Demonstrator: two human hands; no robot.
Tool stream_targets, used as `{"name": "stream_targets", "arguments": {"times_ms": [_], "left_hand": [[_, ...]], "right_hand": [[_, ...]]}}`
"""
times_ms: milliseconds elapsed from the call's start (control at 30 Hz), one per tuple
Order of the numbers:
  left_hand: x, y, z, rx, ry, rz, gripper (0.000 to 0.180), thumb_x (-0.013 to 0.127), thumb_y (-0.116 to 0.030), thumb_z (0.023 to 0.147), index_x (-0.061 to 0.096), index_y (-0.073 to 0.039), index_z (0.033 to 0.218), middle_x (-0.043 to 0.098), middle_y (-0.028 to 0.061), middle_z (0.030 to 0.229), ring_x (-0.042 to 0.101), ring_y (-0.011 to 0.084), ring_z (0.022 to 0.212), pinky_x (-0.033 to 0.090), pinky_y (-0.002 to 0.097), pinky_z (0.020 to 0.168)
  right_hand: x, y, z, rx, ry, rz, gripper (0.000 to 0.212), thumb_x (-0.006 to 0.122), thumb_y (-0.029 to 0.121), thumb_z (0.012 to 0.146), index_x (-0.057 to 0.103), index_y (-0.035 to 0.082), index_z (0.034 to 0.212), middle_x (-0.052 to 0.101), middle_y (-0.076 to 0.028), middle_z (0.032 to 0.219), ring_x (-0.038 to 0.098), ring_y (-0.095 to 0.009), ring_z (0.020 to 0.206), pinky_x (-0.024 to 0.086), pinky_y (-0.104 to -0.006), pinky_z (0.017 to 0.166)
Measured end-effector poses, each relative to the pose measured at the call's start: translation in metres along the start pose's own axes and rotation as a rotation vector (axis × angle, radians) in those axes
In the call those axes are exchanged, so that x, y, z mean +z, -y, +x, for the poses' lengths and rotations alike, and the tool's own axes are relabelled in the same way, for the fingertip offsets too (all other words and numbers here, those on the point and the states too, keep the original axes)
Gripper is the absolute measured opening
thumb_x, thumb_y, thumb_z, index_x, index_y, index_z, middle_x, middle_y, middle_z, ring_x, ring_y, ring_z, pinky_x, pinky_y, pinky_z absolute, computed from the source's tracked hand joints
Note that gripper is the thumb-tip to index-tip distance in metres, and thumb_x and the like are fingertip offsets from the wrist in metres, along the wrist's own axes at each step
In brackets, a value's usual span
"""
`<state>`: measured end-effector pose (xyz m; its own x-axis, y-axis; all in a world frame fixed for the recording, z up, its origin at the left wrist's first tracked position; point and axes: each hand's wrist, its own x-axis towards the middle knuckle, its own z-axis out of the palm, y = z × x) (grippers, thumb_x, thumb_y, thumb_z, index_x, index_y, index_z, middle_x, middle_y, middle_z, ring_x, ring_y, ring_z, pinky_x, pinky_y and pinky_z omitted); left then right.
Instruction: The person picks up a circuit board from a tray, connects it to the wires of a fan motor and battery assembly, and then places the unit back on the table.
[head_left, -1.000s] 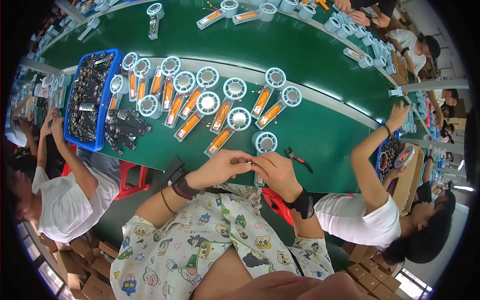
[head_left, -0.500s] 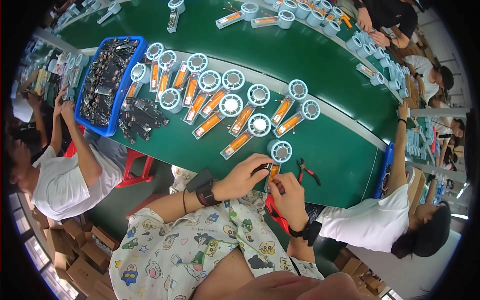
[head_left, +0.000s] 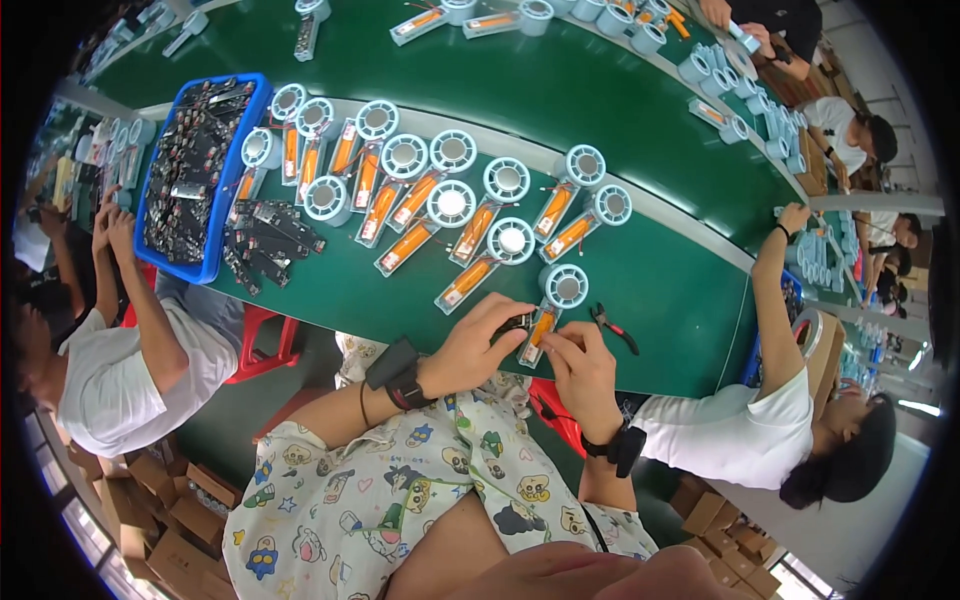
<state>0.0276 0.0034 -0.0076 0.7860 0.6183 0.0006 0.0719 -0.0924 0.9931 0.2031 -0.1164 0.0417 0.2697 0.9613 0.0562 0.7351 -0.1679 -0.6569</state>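
In front of me on the green bench lies a light-blue round-headed housing, with an orange battery inside its clear handle. My left hand is closed on a small black circuit board, held just left of that handle. Thumb and fingers of my right hand are pinched together at the handle's lower right side, touching it; whether they hold a thin wire is too small to tell. To the right lie cutters with red and black handles.
Several similar housings with orange batteries lie farther back. A blue bin of black boards stands left, beside a loose board pile. Co-workers in white shirts sit at left and right. A raised rail crosses the bench.
The view has shifted slightly. The black board has moved from over the handle to its left, uncovering more of the battery. My right fingers have moved to the handle's side.
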Motion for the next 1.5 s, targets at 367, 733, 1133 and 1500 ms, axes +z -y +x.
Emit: {"name": "stream_targets", "arguments": {"times_ms": [367, 733, 1133, 1500], "left_hand": [[0.007, 0.006, -0.003, 0.063, -0.028, 0.208, 0.035, 0.066, -0.016, 0.1, 0.064, -0.004, 0.133, 0.065, 0.0131, 0.119, 0.058, 0.0322, 0.113, 0.042, 0.0401, 0.097], [0.013, 0.002, 0.003, 0.111, -0.071, 0.293, 0.036, 0.066, -0.018, 0.099, 0.067, -0.009, 0.134, 0.069, 0.0071, 0.121, 0.057, 0.0282, 0.115, 0.035, 0.0428, 0.101], [0.005, 0.002, 0.015, 0.106, -0.005, 0.212, 0.034, 0.065, -0.018, 0.1, 0.067, -0.008, 0.133, 0.069, 0.0083, 0.122, 0.058, 0.029, 0.112, 0.038, 0.0404, 0.098], [0.004, 0.002, 0.013, 0.083, 0.082, 0.194, 0.034, 0.069, -0.015, 0.098, 0.069, -0.008, 0.131, 0.07, 0.0074, 0.124, 0.059, 0.0278, 0.112, 0.04, 0.0395, 0.101]], "right_hand": [[0.019, -0.011, 0.013, 0.105, -0.252, 0.366, 0.018, 0.08, -0.005, 0.084, 0.075, -0.003, 0.101, 0.073, -0.013, 0.096, 0.071, -0.023, 0.084, 0.055, -0.0318, 0.073], [0.012, -0.011, 0.016, 0.056, -0.116, 0.26, 0.014, 0.076, -0.002, 0.09, 0.075, -0.002, 0.104, 0.071, -0.012, 0.1, 0.07, -0.023, 0.086, 0.055, -0.0305, 0.074], [-0.001, -0.016, 0.025, 0.173, -0.014, 0.305, 0.012, 0.077, -0.001, 0.089, 0.074, -0.003, 0.1, 0.072, -0.011, 0.094, 0.07, -0.02, 0.084, 0.055, -0.0293, 0.073], [-0.005, -0.015, 0.024, 0.104, 0.022, 0.394, 0.013, 0.077, -0.003, 0.086, 0.074, -0.002, 0.098, 0.07, -0.01, 0.096, 0.07, -0.021, 0.08, 0.055, -0.0311, 0.07]]}}
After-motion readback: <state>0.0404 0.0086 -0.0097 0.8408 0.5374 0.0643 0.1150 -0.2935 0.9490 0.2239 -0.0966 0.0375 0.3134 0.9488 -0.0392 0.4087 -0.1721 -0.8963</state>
